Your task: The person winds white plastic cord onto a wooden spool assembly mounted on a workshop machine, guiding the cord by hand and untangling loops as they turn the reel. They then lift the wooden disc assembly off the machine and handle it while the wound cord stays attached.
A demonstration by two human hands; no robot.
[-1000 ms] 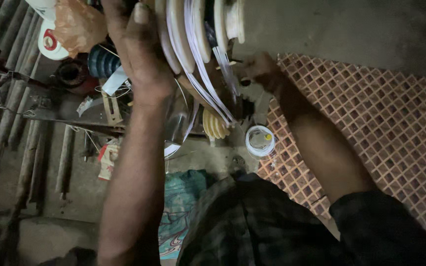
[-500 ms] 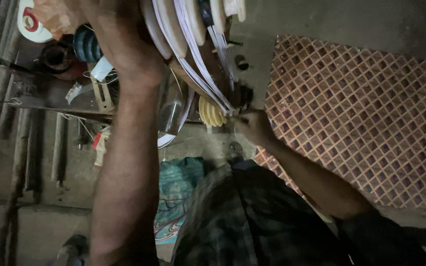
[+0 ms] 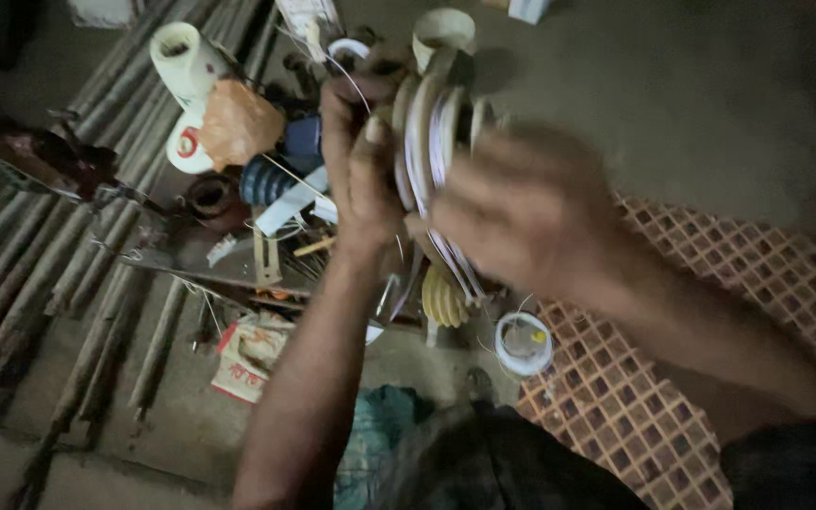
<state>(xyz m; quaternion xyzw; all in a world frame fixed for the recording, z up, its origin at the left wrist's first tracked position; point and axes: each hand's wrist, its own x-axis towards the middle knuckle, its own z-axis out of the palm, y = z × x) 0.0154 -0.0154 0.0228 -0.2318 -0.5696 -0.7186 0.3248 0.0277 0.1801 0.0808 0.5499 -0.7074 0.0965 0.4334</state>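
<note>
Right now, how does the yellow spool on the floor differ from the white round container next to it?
The yellow spool is ribbed and stands on edge; the white round container is smooth-rimmed and lies flat. The spool is partly hidden behind the held reels, the container in full view. Both are small, round and on the floor.

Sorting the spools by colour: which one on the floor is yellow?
The ribbed yellow spool, on the floor just below the hands, left of the small round white reel; the other ribbed spool is dark blue.
</note>
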